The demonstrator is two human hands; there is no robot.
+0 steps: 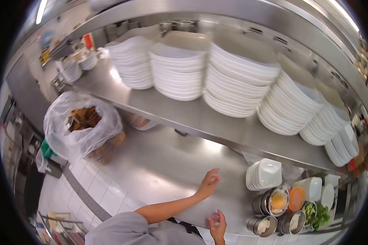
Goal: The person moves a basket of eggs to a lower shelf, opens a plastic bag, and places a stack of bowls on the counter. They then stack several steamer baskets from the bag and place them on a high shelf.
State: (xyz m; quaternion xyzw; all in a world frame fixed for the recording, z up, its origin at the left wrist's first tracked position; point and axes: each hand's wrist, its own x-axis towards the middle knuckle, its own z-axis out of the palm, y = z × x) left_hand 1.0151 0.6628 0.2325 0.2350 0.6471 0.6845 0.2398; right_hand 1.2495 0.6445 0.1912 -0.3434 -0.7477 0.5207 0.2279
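Steel counter (159,163) under open, empty left hand (209,183), fingers spread.

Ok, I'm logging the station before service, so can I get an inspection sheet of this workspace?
Surface: steel counter, bare where the hands are, with a shelf above it.
Job's things: left hand flat on the counter; right hand at the counter's near edge; both empty, fingers spread.
Clutter: plastic bag of brown items; small plates; metal tubs of food; greens.
Grip: neither hand holds anything.
Cables: nothing seen.
Surroundings: stacked white plates on the shelf; white tiled floor with a drain.
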